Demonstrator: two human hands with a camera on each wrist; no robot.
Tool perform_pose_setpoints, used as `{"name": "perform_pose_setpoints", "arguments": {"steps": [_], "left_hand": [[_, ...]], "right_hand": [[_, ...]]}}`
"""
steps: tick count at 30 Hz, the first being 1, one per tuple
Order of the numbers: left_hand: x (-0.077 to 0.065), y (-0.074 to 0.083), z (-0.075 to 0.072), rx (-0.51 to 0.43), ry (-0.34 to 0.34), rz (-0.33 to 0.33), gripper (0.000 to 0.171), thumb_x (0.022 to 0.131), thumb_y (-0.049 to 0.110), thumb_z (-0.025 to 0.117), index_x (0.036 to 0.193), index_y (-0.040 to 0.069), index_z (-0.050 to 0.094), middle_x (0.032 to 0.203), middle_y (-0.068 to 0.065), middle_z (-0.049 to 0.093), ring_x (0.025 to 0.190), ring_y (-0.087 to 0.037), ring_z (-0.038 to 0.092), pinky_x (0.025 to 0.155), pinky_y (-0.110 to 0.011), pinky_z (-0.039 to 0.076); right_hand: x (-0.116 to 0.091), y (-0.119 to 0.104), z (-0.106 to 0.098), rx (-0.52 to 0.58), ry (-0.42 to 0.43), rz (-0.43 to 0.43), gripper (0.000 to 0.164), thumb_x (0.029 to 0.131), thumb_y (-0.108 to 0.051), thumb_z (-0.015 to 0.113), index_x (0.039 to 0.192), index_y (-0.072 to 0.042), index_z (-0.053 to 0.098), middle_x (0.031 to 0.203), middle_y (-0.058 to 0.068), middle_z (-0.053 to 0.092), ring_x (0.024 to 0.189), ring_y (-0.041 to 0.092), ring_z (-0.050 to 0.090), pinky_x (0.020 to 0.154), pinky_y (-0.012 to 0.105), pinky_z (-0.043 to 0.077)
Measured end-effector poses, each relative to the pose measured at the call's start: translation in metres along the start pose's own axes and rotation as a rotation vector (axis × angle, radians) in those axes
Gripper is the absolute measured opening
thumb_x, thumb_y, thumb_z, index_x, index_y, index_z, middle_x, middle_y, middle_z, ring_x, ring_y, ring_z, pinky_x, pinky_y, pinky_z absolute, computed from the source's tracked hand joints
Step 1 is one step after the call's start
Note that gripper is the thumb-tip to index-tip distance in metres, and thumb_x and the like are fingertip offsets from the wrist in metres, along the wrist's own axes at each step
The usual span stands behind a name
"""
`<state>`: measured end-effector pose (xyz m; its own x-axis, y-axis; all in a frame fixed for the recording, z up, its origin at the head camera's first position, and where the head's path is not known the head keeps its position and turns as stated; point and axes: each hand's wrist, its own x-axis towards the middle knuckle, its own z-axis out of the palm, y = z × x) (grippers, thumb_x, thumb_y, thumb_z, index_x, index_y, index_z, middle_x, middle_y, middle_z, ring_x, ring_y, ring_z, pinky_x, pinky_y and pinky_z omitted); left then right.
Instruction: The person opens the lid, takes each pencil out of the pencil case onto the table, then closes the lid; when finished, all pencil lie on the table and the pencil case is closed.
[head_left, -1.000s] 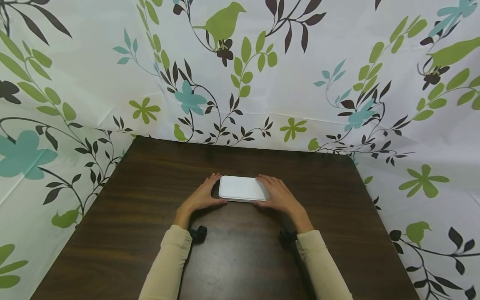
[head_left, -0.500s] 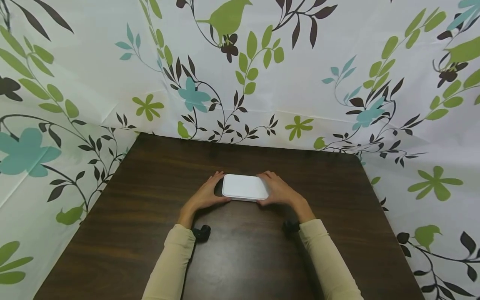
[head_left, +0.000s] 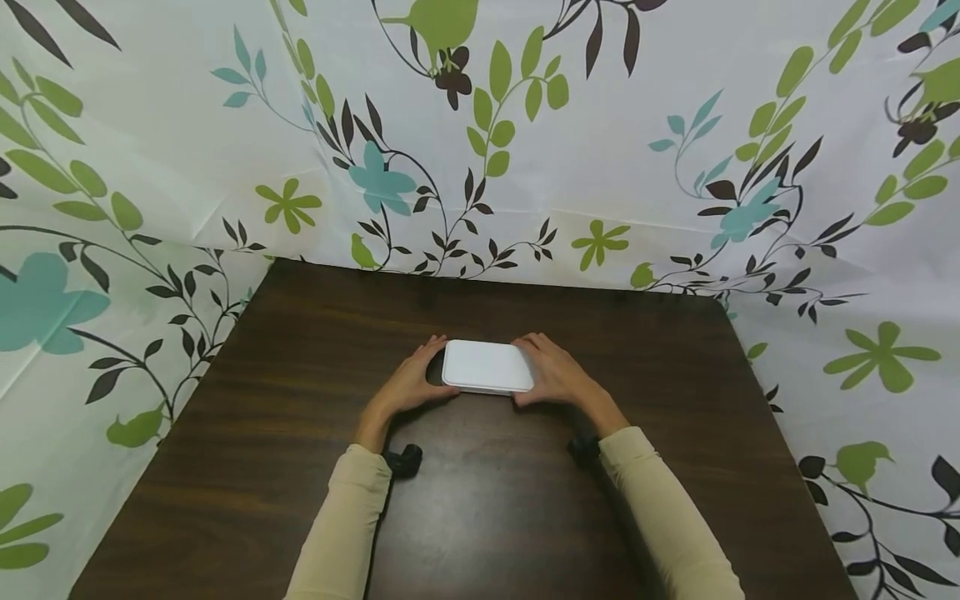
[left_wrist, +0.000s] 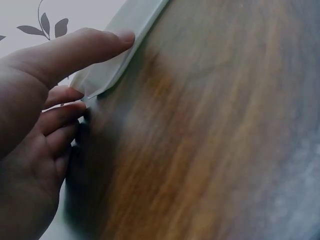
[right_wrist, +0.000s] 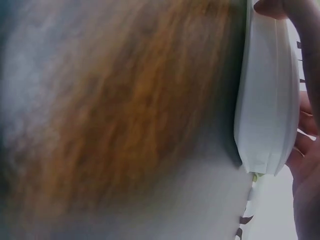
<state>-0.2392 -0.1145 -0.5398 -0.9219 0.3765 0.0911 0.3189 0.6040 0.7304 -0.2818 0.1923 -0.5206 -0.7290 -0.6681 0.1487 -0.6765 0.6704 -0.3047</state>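
Observation:
A white, low rectangular box (head_left: 487, 365) with rounded corners lies across the dark wooden table, its smooth top facing up. My left hand (head_left: 405, 386) grips its left end, thumb along the front side and fingers round toward the back corner. At the other end, my right hand (head_left: 561, 375) holds it the same way, with the thumb low on the front. The left wrist view shows the left thumb (left_wrist: 95, 49) laid against the pale side of the box (left_wrist: 102, 79). In the right wrist view, the box wall (right_wrist: 265, 100) tapers toward the table, with fingers behind it.
The brown wood table (head_left: 480, 500) spreads around the box on all sides. Behind it and at both sides hangs a white cloth (head_left: 600, 167) printed with leaves, birds and flowers. Black wrist straps with cameras (head_left: 406, 461) sit by both cuffs.
The head view has shifted slightly, so the table's back edge sits higher in the picture. Both hands stay at the ends of the box, which keeps about the same place on the table.

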Motion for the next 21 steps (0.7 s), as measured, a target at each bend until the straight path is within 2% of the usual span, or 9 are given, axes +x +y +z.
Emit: {"name": "perform_pose_setpoints", "arguments": {"steps": [7, 13, 18, 21], "left_hand": [[0.000, 0.000, 0.002, -0.010, 0.028, 0.025, 0.094, 0.074, 0.031, 0.087, 0.148, -0.001, 0.037, 0.155, -0.018, 0.032, 0.145, -0.034, 0.020, 0.117, -0.052, 0.019], [0.003, 0.001, 0.002, -0.020, 0.063, 0.032, 0.095, 0.072, 0.029, 0.087, 0.147, -0.003, 0.037, 0.154, -0.021, 0.033, 0.144, -0.038, 0.022, 0.113, -0.059, 0.023], [-0.001, 0.003, 0.002, -0.029, 0.021, -0.022, 0.097, 0.074, 0.030, 0.086, 0.150, 0.000, 0.034, 0.156, -0.019, 0.028, 0.145, -0.038, 0.018, 0.115, -0.057, 0.021], [-0.002, 0.004, 0.001, -0.034, 0.003, -0.051, 0.098, 0.074, 0.033, 0.086, 0.151, 0.001, 0.033, 0.157, -0.018, 0.026, 0.145, -0.038, 0.016, 0.116, -0.056, 0.020]], "right_hand": [[0.004, -0.003, -0.005, -0.039, -0.025, -0.013, 0.096, 0.058, -0.058, 0.083, 0.132, -0.005, 0.053, 0.122, 0.007, 0.053, 0.108, 0.023, 0.051, 0.086, 0.040, 0.052], [0.008, -0.004, -0.013, -0.028, -0.084, 0.009, 0.095, 0.062, -0.053, 0.082, 0.137, -0.005, 0.048, 0.124, 0.007, 0.050, 0.108, 0.021, 0.049, 0.091, 0.038, 0.049], [-0.002, -0.002, -0.015, -0.005, -0.132, 0.059, 0.102, 0.067, -0.054, 0.080, 0.149, -0.009, 0.037, 0.136, 0.008, 0.048, 0.120, 0.023, 0.046, 0.102, 0.045, 0.041], [-0.014, -0.002, -0.022, 0.048, -0.106, 0.110, 0.103, 0.069, -0.050, 0.082, 0.151, -0.012, 0.034, 0.141, 0.008, 0.045, 0.127, 0.025, 0.042, 0.107, 0.051, 0.035]]}}
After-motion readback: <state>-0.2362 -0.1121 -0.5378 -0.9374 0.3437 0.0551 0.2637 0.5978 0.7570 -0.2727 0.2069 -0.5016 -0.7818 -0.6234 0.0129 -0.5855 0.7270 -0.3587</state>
